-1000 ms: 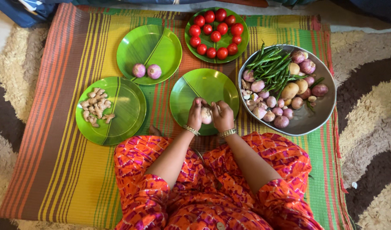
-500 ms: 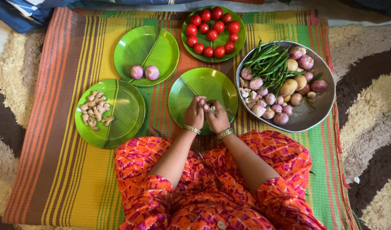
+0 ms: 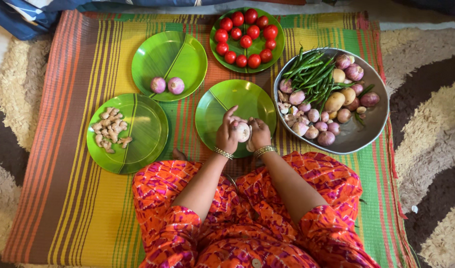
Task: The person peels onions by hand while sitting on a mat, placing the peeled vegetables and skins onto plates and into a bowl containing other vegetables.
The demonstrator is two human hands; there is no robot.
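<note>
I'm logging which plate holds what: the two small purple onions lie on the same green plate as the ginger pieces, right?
Not quite. In the head view the two onions lie on their own green plate; the ginger pieces are on a separate plate nearer the person.

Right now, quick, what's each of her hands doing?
Left hand: closed around a pale garlic bulb, over the green plate.
Right hand: fingers curled against the same bulb, gripping it from the other side.

Single head-worn view, looking steeply down from above the seated person's lap. Medium range: striped mat [image 3: 78, 149] fills frame, shaggy rug [image 3: 431, 149] at edges. No second view.
</note>
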